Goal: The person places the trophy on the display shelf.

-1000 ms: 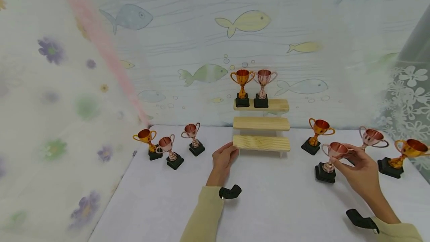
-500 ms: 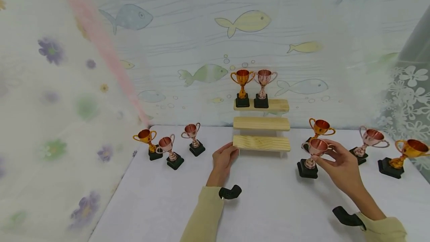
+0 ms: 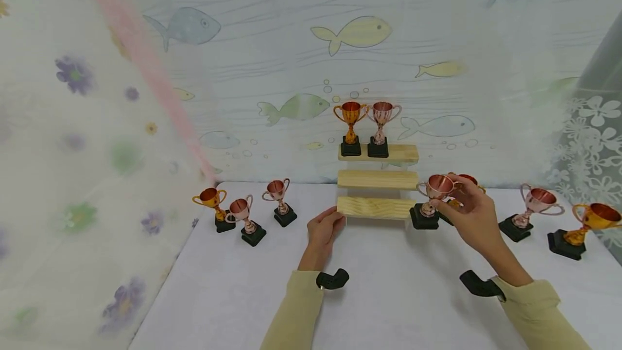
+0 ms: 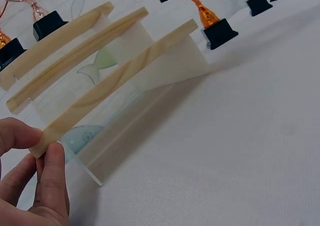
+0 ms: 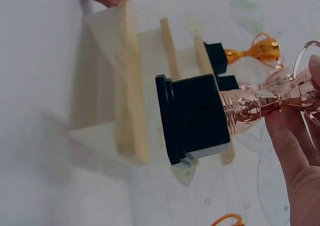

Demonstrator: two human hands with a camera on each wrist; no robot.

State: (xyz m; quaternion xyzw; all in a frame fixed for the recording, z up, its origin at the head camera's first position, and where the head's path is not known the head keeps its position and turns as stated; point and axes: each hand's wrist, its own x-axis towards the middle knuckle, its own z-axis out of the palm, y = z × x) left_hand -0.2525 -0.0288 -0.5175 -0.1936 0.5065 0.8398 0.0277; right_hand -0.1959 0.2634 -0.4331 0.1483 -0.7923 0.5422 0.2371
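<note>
My right hand (image 3: 473, 217) grips a rose-gold trophy cup (image 3: 439, 187) by its bowl and handle. The cup's black base (image 5: 195, 118) hangs in the air beside the right end of the bottom step. My left hand (image 3: 323, 234) pinches the left end of that step (image 4: 120, 81), thumb on top and fingers beneath. The three-step wooden display stand (image 3: 376, 207) has clear side panels. On its top step stand a gold trophy (image 3: 350, 118) at the left and a rose-gold trophy (image 3: 382, 118) next to it.
Left on the white table (image 3: 218, 296) are a gold trophy (image 3: 210, 199) and two rose-gold ones (image 3: 240, 212). To the right stand a gold trophy (image 3: 467, 179) partly behind my right hand, a rose-gold one (image 3: 538, 201) and another gold one (image 3: 595, 216). A fish-patterned curtain (image 3: 272, 64) hangs behind.
My right hand has carried the rose-gold trophy leftward and up, from among the right-hand trophies to the stand's right end. My left hand has stayed on the bottom step.
</note>
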